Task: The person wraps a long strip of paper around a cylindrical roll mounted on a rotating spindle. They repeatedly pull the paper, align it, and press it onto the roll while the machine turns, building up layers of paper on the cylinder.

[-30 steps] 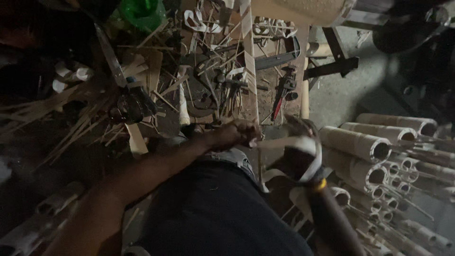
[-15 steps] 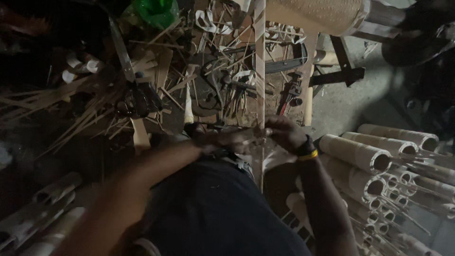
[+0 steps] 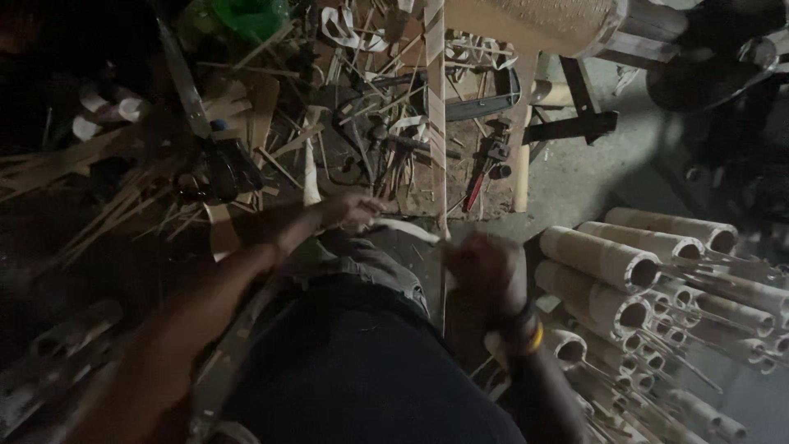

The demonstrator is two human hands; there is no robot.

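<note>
While your two hands were close together over your lap half a second ago, they now sit apart: your left hand has stayed out near your knee, and your right hand has dropped lower and closer to your body. Your right hand is clenched around the near end of a long thin bamboo strip; the blur hides exactly how your fingers wrap it. Your left hand rests with its fingers loosely curled on a pale curved sliver lying across your thigh, and you cannot tell whether it pinches it or only touches it.

You sit over a dirt floor in a dim workshop, littered with bamboo offcuts, shavings and curled peelings. A long blade lies among the scraps at your left, a red-handled tool lies just right of the strip, and a green plastic object shows at the top edge. A stack of cut bamboo tubes lies at your right with their open ends facing away from you to the right. A wooden stool or bench stands ahead.

The strip runs almost straight away from you, its long axis nearly vertical in the view, from your right hand up past the top edge.
</note>
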